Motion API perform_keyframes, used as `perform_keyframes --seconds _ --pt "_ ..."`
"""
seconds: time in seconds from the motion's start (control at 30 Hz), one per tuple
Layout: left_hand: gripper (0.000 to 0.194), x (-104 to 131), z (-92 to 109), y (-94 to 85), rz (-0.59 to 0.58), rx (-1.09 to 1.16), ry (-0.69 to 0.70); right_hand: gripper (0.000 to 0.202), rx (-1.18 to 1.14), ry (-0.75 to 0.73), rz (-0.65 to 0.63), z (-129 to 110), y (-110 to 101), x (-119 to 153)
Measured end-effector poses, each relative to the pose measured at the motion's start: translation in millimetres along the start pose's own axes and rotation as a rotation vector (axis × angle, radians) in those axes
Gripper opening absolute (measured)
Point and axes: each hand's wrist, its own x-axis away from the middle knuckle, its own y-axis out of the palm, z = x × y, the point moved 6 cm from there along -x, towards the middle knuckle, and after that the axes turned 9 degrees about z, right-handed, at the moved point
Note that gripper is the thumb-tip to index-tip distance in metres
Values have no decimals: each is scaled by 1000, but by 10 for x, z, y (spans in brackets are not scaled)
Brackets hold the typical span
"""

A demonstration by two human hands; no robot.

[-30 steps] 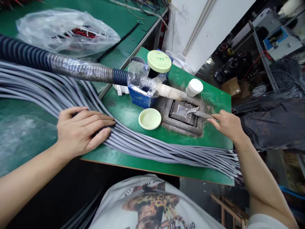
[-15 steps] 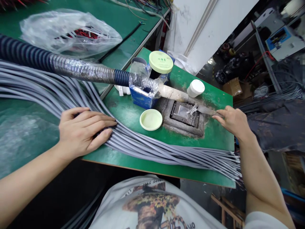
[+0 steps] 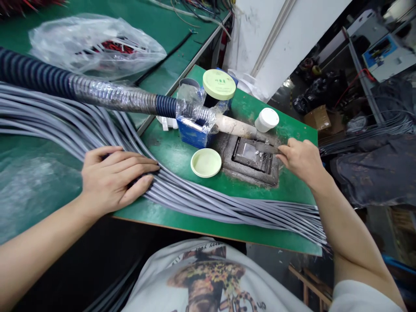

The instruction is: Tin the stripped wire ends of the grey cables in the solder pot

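Observation:
My left hand (image 3: 118, 180) lies across a thick bundle of grey cables (image 3: 195, 197), its fingers stretched out over them and the thumb apart. The cable ends lie at the right edge of the bench. In my right hand (image 3: 300, 158) is a flat, dull metal scraper (image 3: 266, 148), gripped by its near end. The blade reaches over the far right part of a square solder pot (image 3: 230, 167). Inside the pot is a shiny silver surface (image 3: 249, 151), with dull grey residue beside the blade.
A ribbed hose (image 3: 113, 95) with a pale nozzle (image 3: 235, 125) runs over a blue box (image 3: 195, 133) to the pot. Around it stand a white tub (image 3: 267, 120), a pale green lid (image 3: 206, 163) and a lidded jar (image 3: 219, 85). A plastic bag (image 3: 97, 45) lies behind.
My right hand has moved left and slightly up with the scraper, bringing the blade further over the pot. The clump of silvery scrap by its tip looks smaller. My left hand stays on the cables.

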Motion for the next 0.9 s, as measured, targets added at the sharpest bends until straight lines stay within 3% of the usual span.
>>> perform_keyframes --seconds 0.33,0.6,0.9 --pt "19 -42 23 -14 14 2 5 23 -28 -64 -39 10 -66 151" --pt "19 -27 13 -18 18 -11 11 36 -32 269 24 389 41 388" --pt "17 -30 17 -19 34 -10 22 33 -93 306 -80 346 255 430"
